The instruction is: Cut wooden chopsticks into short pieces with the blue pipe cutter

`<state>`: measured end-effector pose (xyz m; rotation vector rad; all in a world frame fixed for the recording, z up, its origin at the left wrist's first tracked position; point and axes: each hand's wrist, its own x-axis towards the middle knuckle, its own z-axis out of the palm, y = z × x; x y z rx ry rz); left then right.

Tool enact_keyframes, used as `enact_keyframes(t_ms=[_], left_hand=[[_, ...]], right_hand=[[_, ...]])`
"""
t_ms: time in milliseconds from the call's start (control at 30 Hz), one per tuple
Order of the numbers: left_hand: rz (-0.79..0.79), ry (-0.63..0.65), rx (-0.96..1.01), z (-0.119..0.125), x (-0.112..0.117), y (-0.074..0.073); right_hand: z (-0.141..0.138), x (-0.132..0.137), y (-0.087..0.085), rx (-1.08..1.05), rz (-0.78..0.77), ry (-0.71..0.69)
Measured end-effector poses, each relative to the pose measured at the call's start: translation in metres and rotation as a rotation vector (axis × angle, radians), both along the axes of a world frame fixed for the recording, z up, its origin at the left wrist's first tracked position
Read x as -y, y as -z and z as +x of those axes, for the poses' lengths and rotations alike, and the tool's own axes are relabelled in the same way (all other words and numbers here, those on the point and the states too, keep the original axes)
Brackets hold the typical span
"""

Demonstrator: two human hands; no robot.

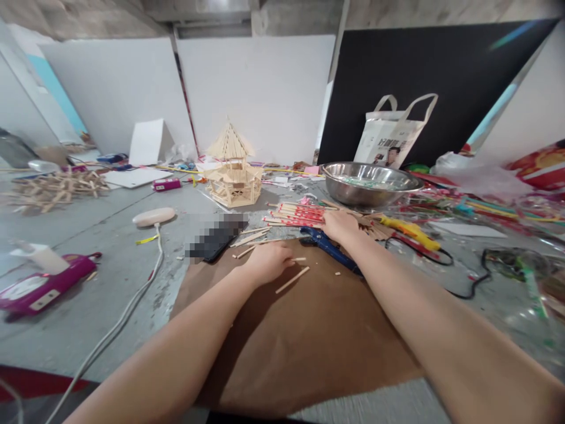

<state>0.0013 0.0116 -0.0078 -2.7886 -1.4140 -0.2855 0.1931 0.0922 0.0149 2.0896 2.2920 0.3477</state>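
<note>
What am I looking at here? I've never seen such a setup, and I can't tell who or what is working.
No machine here: these are a person's own bare hands, seen from one camera worn on the head, looking forward and down. The left hand seems to pinch a stick between its fingers. The right hand is at the red-marked sticks; its grip is hidden. Below lies a brown sheet on a grey surface. Around it are a blue tool, a yellow tool, a bowl and a roofed model.

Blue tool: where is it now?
Head view, slightly right of centre: the blue tool lies by the far edge of the brown sheet, beside the right hand.
</note>
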Motion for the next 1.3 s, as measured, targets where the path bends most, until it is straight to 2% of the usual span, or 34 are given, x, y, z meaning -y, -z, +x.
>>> enact_keyframes(t_ms=[167, 367, 567, 800, 933, 1067, 1200, 1300], left_hand=[[0.052, 0.053, 0.012, 0.006, 0.01, -0.008], [-0.047, 0.289, -0.004, 0.03, 0.041, -0.011], [-0.15, 0.298, -0.08, 0.046, 0.062, -0.006], [-0.19, 0.21, -0.125, 0.046, 0.063, -0.013], [-0.176, 0.142, -0.154, 0.033, 0.048, -0.015], [-0.148, -0.026, -0.207, 0.013, 0.025, -0.016], [-0.126, -0.201, -0.242, -0.004, 0.004, -0.014], [-0.081, -0.314, -0.219, -0.015, -0.007, -0.012]], right_hand=[[-0.004, -0.016, 0.006, 0.003, -0.012, 0.029], [-0.007, -0.022, 0.013, 0.041, 0.034, 0.01], [-0.004, -0.013, 0.018, 0.068, 0.126, -0.06], [-0.005, -0.018, 0.016, 0.09, 0.088, -0.065], [-0.006, -0.013, 0.005, 0.09, 0.116, -0.094], [-0.008, 0.0, -0.008, 0.055, 0.205, -0.082], [-0.017, 0.022, -0.005, -0.206, 0.314, -0.06], [-0.026, 0.04, 0.009, -0.513, 0.374, -0.15]])
